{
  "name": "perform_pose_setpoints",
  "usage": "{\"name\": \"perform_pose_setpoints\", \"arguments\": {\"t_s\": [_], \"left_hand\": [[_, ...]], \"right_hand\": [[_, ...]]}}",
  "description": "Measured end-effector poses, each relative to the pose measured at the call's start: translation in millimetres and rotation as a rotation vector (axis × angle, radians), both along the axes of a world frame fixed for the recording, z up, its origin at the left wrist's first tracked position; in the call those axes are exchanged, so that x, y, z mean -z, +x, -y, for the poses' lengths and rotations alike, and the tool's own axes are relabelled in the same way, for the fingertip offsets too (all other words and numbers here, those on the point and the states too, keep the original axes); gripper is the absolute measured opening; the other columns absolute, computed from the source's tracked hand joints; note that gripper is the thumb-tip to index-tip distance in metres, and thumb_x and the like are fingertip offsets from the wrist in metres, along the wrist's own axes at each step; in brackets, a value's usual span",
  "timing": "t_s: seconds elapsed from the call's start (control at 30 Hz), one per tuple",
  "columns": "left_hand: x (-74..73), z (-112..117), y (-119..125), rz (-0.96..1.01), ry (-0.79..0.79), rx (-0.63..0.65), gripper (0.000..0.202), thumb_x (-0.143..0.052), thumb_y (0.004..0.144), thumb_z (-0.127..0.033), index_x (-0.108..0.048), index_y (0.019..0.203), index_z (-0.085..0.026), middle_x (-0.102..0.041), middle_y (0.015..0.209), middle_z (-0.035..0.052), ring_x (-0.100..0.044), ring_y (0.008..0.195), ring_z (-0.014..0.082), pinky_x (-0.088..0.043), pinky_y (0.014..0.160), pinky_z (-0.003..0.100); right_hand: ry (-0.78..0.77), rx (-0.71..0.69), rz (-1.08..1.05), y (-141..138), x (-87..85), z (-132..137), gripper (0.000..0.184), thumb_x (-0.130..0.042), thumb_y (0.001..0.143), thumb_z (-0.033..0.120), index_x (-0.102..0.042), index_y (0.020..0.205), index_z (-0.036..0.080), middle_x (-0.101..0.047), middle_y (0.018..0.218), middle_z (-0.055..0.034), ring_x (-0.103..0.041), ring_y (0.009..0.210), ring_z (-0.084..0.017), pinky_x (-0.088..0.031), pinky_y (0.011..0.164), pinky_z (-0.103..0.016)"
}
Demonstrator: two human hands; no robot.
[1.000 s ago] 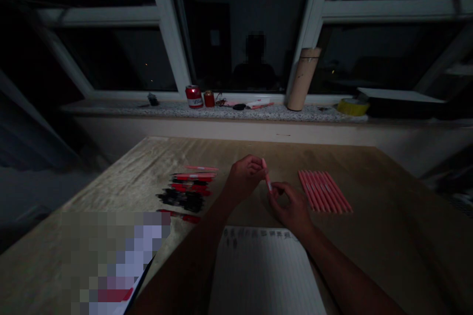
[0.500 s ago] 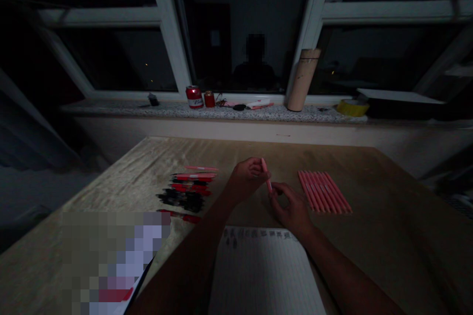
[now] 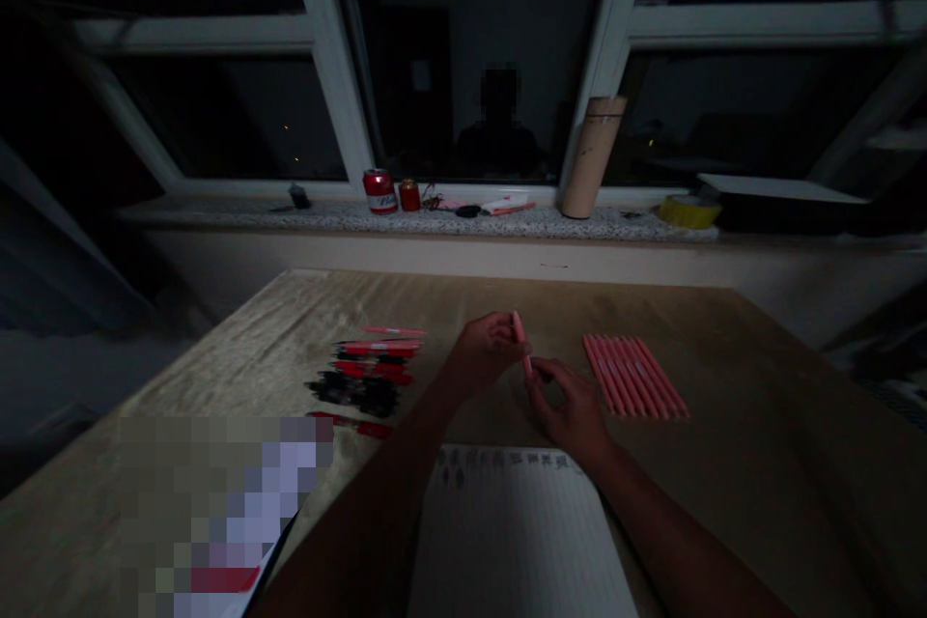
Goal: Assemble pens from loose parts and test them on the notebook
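A pink pen [image 3: 519, 336] is held tilted above the table, between both hands. My left hand [image 3: 487, 346] grips its upper part, fingers closed round it. The thumb and fingertips of my right hand [image 3: 569, 401] pinch its lower end. To the right lies a neat row of several pink pens [image 3: 633, 377], side by side. A pile of black, red and pink pens [image 3: 362, 381] lies left of my left forearm. Below my hands is a lined notebook [image 3: 521, 531] with dark scribbled marks along its top lines.
The cloth-covered table [image 3: 760, 463] meets a wall under a stone windowsill [image 3: 427, 220]. On the sill stand a red can [image 3: 379, 191], a small red jar [image 3: 409, 195], a tall tan cylinder [image 3: 594, 157] and a yellow tape roll [image 3: 688, 211]. A blurred-out patch covers the table's lower left.
Both hands stay almost in place, holding the same pink pen. The view has shifted very slightly; the pens on the table have not moved.
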State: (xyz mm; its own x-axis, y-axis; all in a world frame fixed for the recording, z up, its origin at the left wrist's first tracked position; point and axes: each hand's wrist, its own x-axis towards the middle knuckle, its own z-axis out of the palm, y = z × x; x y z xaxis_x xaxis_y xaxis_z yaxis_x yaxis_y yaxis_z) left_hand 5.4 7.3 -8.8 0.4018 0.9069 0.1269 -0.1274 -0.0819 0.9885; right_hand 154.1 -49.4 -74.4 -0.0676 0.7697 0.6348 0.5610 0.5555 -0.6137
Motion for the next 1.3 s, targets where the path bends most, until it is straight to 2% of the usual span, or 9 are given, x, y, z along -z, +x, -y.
{"name": "perform_pose_setpoints", "arguments": {"t_s": [0.1,0.3,0.5,0.67,0.8,0.9,1.0,1.17,1.3], "left_hand": [[1.3,-0.4,0.1,-0.003,-0.004,-0.02,0.036,-0.076,0.056,-0.025,-0.057,0.083,-0.011,-0.062,0.07,0.001,-0.058,0.062,0.0102,-0.043,0.06,0.02],[0.3,0.9,-1.6,0.044,0.002,0.065,0.041,-0.073,0.062,-0.028,-0.057,0.095,-0.011,-0.066,0.081,0.0065,-0.062,0.074,0.0147,-0.045,0.068,0.024],[1.4,0.6,0.5,-0.033,0.015,-0.059,0.031,-0.075,0.057,-0.028,-0.06,0.078,-0.011,-0.063,0.07,0.0023,-0.058,0.063,0.011,-0.043,0.06,0.022],[3.2,-2.0,-1.2,-0.006,0.019,-0.042,0.026,-0.073,0.059,-0.029,-0.063,0.075,-0.011,-0.063,0.07,0.0026,-0.058,0.064,0.0116,-0.043,0.062,0.022],[4.2,-5.4,-4.1,0.046,0.03,-0.094,0.027,-0.072,0.061,-0.029,-0.064,0.079,-0.011,-0.063,0.072,0.0025,-0.058,0.066,0.0117,-0.045,0.063,0.022],[2.0,-6.5,-5.7,0.063,0.046,-0.137,0.027,-0.072,0.061,-0.03,-0.064,0.079,-0.012,-0.063,0.071,0.0026,-0.058,0.066,0.0115,-0.045,0.064,0.022],[-1.4,-5.9,-5.9,0.066,0.043,-0.148,0.03,-0.074,0.059,-0.032,-0.064,0.078,-0.012,-0.064,0.071,0.0031,-0.059,0.067,0.0125,-0.046,0.064,0.023],[-3.4,-5.5,-5.5,0.084,-0.009,-0.139,0.037,-0.076,0.055,-0.033,-0.064,0.083,-0.011,-0.067,0.077,0.0054,-0.061,0.072,0.0142,-0.047,0.067,0.024],[-2.3,-6.7,-5.9,0.109,-0.02,-0.152,0.038,-0.076,0.055,-0.032,-0.064,0.084,-0.011,-0.067,0.079,0.0065,-0.061,0.073,0.0148,-0.047,0.069,0.026]], "right_hand": [[0.011,0.004,0.011,0.2,-0.2,0.2,0.021,-0.051,0.083,0.02,-0.058,0.102,0.019,-0.061,0.08,-0.0035,-0.057,0.075,-0.016,-0.046,0.069,-0.029],[0.01,0.002,0.02,0.5,-2.2,0.8,0.021,-0.049,0.084,0.021,-0.057,0.103,0.019,-0.061,0.081,-0.0042,-0.058,0.076,-0.017,-0.047,0.069,-0.029],[-0.011,-0.018,0.01,1.2,-1.6,1.0,0.024,-0.047,0.085,0.024,-0.057,0.107,0.02,-0.062,0.085,-0.006,-0.059,0.079,-0.018,-0.048,0.07,-0.031],[-0.057,-0.053,0.013,2.0,-1.8,0.9,0.029,-0.043,0.088,0.023,-0.054,0.115,0.02,-0.063,0.098,-0.0085,-0.059,0.09,-0.019,-0.048,0.077,-0.032],[-0.063,0.024,0.011,1.3,2.3,-1.8,0.034,-0.053,0.084,0.029,-0.053,0.116,0.019,-0.065,0.097,-0.0083,-0.06,0.086,-0.019,-0.049,0.077,-0.033],[-0.068,0.088,0.009,1.3,6.0,-3.5,0.03,-0.059,0.079,0.033,-0.058,0.106,0.019,-0.066,0.087,-0.0062,-0.061,0.079,-0.019,-0.05,0.073,-0.033],[-0.088,0.088,0.016,2.8,6.2,-3.1,0.024,-0.052,0.084,0.032,-0.06,0.102,0.02,-0.067,0.087,-0.0065,-0.062,0.079,-0.02,-0.05,0.072,-0.033],[-0.137,-0.058,0.047,3.8,2.9,-1.8,0.029,-0.038,0.091,0.027,-0.055,0.114,0.02,-0.068,0.093,-0.0069,-0.064,0.085,-0.019,-0.05,0.073,-0.03],[-0.139,0.045,-0.011,2.3,4.9,-3.2,0.031,-0.054,0.084,0.034,-0.054,0.111,0.019,-0.068,0.087,-0.006,-0.064,0.079,-0.019,-0.05,0.071,-0.03]]}}
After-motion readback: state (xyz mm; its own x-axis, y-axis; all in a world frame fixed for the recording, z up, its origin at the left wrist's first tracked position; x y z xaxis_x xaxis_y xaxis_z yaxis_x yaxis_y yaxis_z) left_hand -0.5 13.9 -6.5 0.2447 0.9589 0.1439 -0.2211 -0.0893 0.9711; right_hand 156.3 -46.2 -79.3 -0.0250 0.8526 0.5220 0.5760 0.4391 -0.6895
